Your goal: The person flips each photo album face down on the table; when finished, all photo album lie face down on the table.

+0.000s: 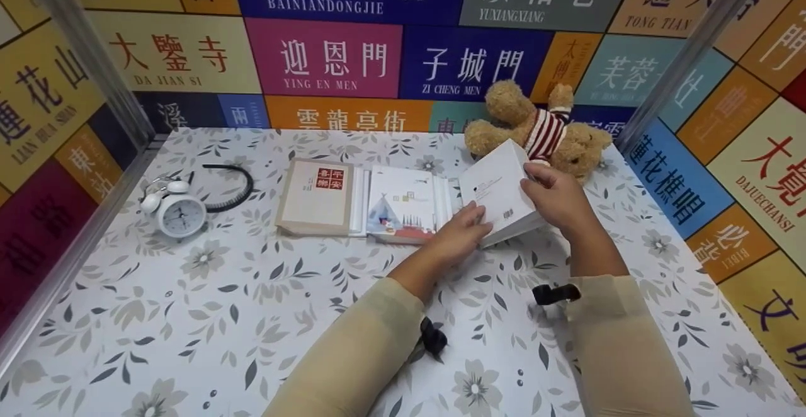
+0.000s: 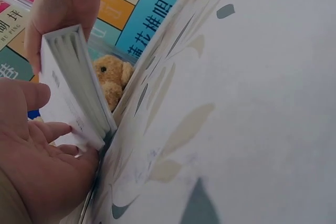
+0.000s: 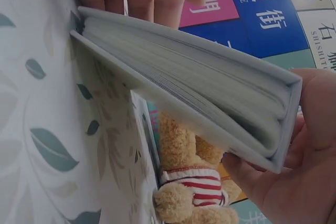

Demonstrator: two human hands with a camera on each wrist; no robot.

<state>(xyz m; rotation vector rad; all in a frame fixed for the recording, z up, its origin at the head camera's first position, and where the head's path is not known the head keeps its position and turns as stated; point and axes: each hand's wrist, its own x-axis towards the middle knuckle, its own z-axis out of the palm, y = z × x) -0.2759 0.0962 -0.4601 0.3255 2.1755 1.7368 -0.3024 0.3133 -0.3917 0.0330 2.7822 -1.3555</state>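
Note:
A thick white album (image 1: 494, 190) stands tilted, its lower edge at the tabletop and its page edges showing in the right wrist view. My right hand (image 1: 560, 196) grips its raised spine edge, thumb on one cover and fingers on the other. On the album's printed cover, near the low edge, rest the fingers of my left hand (image 1: 463, 234); the thumb is on that same side. Left of the hands lies an album with a tent picture (image 1: 400, 206). Beside that one is a beige album (image 1: 315, 196) with a red square of characters.
A teddy bear (image 1: 548, 128) in a striped top lies behind the raised album, against the back wall. At the left stand a white alarm clock (image 1: 181, 214) and a black headband (image 1: 242, 190). Patterned sign walls enclose the floral tabletop (image 1: 208, 316).

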